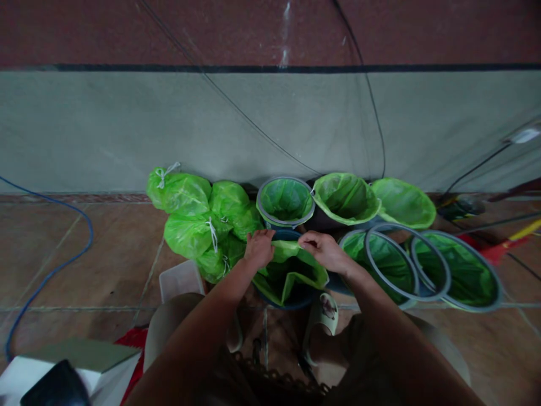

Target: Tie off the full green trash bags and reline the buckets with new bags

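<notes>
Between my feet and the row of bins stands a dark blue trash bin, with a green trash bag hanging partly inside it. The bag's mouth is spread, and one fold sticks up at the front. At the bin's far left rim my left hand is closed over the bag's edge. My right hand pinches the bag's edge at the far right. Part of the bin's rear rim shows between the two hands. The fingertips of my left hand are partly hidden.
Several tied green bags are piled at the left. Behind and right stand lined bins, some with grey rings; a loose grey ring lies across two. A clear plastic tub, white box and blue hose are at the left.
</notes>
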Demonstrator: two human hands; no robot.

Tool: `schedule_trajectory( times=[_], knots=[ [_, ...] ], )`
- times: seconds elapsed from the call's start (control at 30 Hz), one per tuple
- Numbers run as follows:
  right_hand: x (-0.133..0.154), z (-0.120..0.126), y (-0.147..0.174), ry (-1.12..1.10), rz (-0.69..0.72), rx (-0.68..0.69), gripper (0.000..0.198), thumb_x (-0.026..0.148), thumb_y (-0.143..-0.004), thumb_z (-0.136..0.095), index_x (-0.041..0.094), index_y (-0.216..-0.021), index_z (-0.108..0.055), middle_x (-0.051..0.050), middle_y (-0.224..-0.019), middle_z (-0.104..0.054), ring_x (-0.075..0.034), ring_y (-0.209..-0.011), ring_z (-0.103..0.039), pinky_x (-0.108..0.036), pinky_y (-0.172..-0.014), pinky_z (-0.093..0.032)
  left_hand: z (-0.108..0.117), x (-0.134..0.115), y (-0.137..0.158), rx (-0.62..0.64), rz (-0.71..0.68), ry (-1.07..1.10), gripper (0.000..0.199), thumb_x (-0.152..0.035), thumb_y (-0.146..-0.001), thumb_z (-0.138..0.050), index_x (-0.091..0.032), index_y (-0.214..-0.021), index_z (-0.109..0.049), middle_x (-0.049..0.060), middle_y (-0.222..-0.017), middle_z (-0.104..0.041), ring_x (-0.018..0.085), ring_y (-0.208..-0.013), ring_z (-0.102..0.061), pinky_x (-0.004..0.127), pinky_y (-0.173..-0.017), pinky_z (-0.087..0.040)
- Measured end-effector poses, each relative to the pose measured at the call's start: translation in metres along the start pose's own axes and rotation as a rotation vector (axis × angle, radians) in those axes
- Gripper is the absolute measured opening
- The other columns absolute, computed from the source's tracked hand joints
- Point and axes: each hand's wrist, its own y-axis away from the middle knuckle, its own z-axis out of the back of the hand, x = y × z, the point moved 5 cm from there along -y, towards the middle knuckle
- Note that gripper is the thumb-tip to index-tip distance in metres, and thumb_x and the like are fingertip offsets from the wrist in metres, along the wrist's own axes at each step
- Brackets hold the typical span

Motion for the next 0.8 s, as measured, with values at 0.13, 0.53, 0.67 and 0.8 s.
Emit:
schedule_trajectory(
  times=[0.13,0.53,0.67,0.8],
  knots=[
    [-0.018,0.003,0.003,-0.034,-0.099,-0.037,0.023,0.032,-0.088,-0.053,0.018,-0.101,-0.065,-0.004,-0.095,-0.069,-0.016,-0.086,-0.063,-0.027,-0.082,-0.047,0.001,0.0,-0.002,0.034,0.048,0.038,0.023,-0.024,-0.092,-0.045,-0.02,-0.102,-0.065,0.007,-0.104,-0.071,0.023,-0.103,-0.063,0.044,-0.103,-0.037],
    [-0.058,-0.014,-0.001,0.309,-0.452,-0.013,0.024,0.025,-0.089,-0.054,0.017,-0.104,-0.07,-0.009,-0.108,-0.071,-0.019,-0.1,-0.065,-0.024,-0.087,-0.045,-0.004,0.01,-0.008,0.05,0.097,0.202,0.027,-0.023,-0.092,-0.046,-0.02,-0.105,-0.069,0.004,-0.103,-0.073,0.016,-0.096,-0.065,0.028,-0.089,-0.047],
    [-0.072,-0.016,-0.007,0.233,-0.519,-0.074,0.027,0.029,-0.091,-0.05,0.017,-0.094,-0.073,-0.006,-0.094,-0.074,-0.017,-0.088,-0.067,-0.021,-0.075,-0.045,-0.012,0.02,-0.02,0.092,0.167,0.298,0.027,-0.022,-0.09,-0.048,-0.017,-0.101,-0.072,0.005,-0.101,-0.074,0.015,-0.093,-0.066,0.024,-0.084,-0.048],
    [-0.093,-0.023,-0.021,0.122,-0.656,-0.215,0.029,0.029,-0.09,-0.049,0.015,-0.099,-0.074,-0.007,-0.095,-0.074,-0.018,-0.086,-0.068,-0.023,-0.072,-0.046,-0.017,0.033,-0.043,0.095,0.28,0.328,0.027,-0.018,-0.088,-0.05,-0.016,-0.1,-0.074,0.006,-0.102,-0.075,0.014,-0.092,-0.067,0.022,-0.081,-0.048]
  ],
)
